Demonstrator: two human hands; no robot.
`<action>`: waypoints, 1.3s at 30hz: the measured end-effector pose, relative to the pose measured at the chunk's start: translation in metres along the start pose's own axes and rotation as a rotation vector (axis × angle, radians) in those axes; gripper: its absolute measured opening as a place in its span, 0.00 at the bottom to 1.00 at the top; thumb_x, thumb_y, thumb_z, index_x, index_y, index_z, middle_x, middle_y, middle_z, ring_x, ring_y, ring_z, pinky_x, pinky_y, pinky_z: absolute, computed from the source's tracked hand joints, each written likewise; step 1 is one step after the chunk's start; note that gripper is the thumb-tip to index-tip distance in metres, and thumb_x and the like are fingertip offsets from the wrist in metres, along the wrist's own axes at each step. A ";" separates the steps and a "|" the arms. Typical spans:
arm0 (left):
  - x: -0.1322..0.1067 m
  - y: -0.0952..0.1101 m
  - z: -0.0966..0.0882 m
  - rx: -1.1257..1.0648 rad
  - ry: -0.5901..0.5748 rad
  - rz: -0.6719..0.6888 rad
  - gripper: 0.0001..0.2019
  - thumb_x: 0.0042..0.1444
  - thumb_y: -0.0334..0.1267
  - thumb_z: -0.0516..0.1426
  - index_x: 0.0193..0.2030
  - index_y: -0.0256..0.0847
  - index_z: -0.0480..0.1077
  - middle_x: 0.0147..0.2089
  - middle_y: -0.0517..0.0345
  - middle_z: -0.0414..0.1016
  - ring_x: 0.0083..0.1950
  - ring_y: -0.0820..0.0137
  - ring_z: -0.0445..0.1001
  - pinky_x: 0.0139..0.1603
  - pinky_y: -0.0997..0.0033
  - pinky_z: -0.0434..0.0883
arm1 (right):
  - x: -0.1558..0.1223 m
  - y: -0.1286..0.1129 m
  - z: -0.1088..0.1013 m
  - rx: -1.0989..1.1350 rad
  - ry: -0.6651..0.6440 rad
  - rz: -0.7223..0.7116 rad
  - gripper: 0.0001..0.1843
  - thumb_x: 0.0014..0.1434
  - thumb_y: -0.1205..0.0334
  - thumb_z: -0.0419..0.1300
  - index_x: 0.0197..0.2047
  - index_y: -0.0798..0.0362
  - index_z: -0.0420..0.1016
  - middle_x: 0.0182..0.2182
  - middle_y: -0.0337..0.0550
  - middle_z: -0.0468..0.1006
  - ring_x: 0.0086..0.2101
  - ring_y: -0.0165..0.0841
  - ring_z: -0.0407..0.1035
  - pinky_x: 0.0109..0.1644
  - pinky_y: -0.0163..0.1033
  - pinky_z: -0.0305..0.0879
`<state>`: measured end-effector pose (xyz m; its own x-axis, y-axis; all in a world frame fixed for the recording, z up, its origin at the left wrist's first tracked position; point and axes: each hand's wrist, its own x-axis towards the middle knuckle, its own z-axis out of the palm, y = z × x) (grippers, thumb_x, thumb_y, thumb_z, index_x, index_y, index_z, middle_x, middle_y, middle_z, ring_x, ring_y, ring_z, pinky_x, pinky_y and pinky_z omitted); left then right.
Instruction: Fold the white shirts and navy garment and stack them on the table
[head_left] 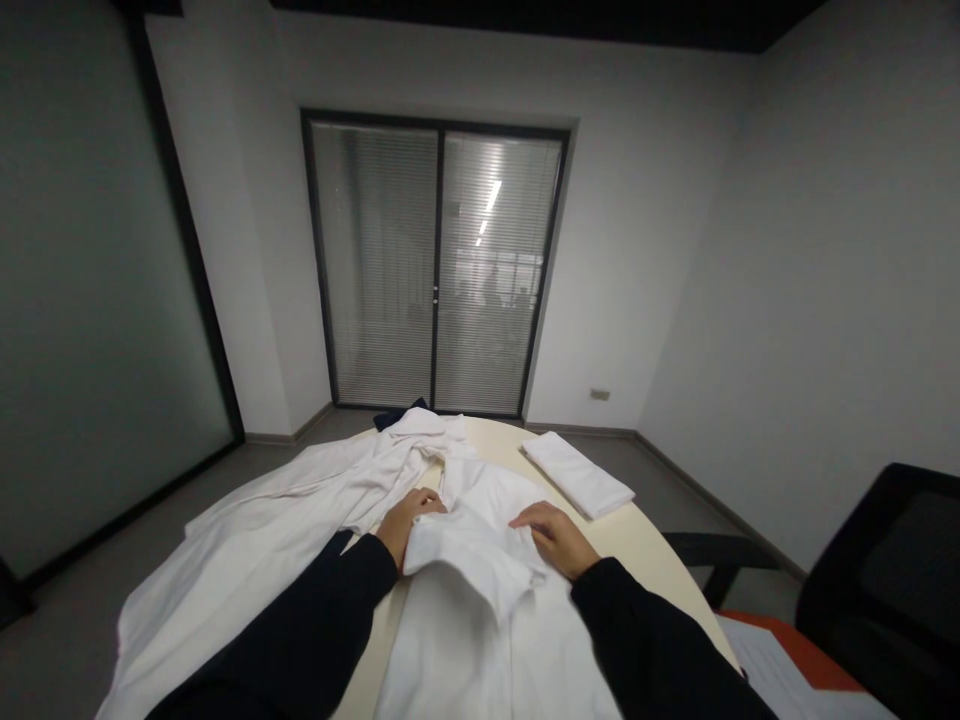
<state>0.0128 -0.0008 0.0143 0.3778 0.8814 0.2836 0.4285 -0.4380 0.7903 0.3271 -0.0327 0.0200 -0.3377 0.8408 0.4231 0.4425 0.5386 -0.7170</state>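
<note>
A white shirt [495, 645] lies on the round cream table in front of me, its collar [472, 555] raised and bent toward me. At the collar's left end, my left hand [411, 520] is closed on the cloth, with part of the fingers hidden by the fabric. My right hand [555, 537] has curled fingers gripping the shirt near the collar's right side. More of the white fabric spreads beyond the hands, rumpled. Both forearms are in dark sleeves.
Loose white garments [247, 550] cover the table's left side and hang over its edge. A folded white cloth [577, 472] lies at the right of the table [660, 570]. Dark fabric [400, 414] sits at the far edge. A black chair [885, 570] and papers [780, 665] are at right.
</note>
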 end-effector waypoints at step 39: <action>-0.032 0.012 0.006 -1.031 -0.463 -0.451 0.55 0.31 0.28 0.73 0.66 0.43 0.51 0.54 0.44 0.72 0.50 0.55 0.76 0.51 0.58 0.72 | -0.013 0.011 0.000 0.589 0.448 0.693 0.34 0.37 0.67 0.63 0.52 0.51 0.70 0.31 0.39 0.76 0.32 0.36 0.72 0.37 0.39 0.69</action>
<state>0.0108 -0.0350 0.0109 0.7111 0.6791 -0.1818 -0.1770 0.4232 0.8886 0.3363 -0.0374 0.0063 0.2339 0.9662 -0.1083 -0.0984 -0.0872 -0.9913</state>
